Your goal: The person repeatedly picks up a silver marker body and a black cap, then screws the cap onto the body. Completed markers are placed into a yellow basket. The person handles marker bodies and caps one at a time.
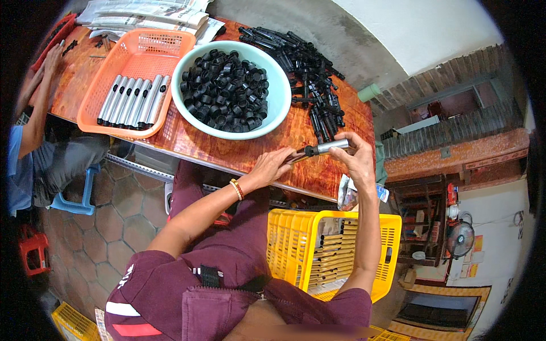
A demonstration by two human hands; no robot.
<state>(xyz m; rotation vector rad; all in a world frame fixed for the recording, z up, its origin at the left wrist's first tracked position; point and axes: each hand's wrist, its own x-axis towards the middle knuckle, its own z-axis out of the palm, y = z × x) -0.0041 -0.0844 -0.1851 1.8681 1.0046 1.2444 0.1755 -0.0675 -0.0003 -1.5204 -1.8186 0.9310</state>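
Observation:
Above the table's front edge, a silver metal tube [334, 145] is gripped near its far end by the fingers of my right hand [360, 161]. My left hand [269, 168] is closed around a slim, dark rod-like piece [296, 157] whose black end meets the tube. How far the two fit together cannot be made out. Beyond my hands lies a heap of black plastic rods [301, 62]. A pale green bowl [282, 99] holds many black ring-shaped caps [224, 91]. Left of it, several silver tubes with black ends [128, 102] lie in an orange basket [151, 54].
A yellow crate [284, 241] with rows of stick-like pieces [331, 258] stands beside my right leg, under my right forearm. Newspapers [151, 17] lie behind the basket. At far left, another person's hand [54, 59] reaches near a red basket [60, 34]. A blue stool [85, 193] stands below.

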